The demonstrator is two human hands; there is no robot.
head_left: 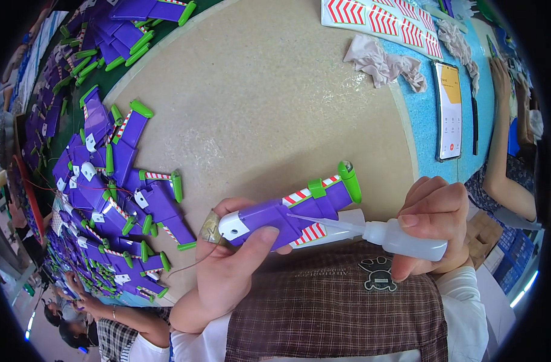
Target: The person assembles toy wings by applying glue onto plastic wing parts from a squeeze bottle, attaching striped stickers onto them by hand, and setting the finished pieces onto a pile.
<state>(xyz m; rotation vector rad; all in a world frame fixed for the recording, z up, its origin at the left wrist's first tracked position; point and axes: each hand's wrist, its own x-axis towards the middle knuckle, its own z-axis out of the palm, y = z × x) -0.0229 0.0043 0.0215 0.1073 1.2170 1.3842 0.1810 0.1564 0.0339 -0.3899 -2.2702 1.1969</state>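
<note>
My left hand (230, 271) grips a purple plastic toy wing (264, 217) with a white end piece, a green tip and red-and-white striped strips. One of its fingers has a tan wrapping (211, 228). From beside that hand a thin wire trails down to the left. In my right hand (435, 208) is a translucent white squeeze bottle (411, 240), lying nearly sideways. Its long thin nozzle points left, over the wing's surface; I cannot tell whether the tip touches. Below the wing is a pale, partly hidden piece beside the nozzle.
Many similar purple wings (158, 205) lie heaped along the table's left side. Striped sticker sheets (378, 24) and crumpled pale cloth (378, 63) are at the far right, near a phone (448, 114) on a blue surface. Other people's arms (498, 145) show at right and lower left.
</note>
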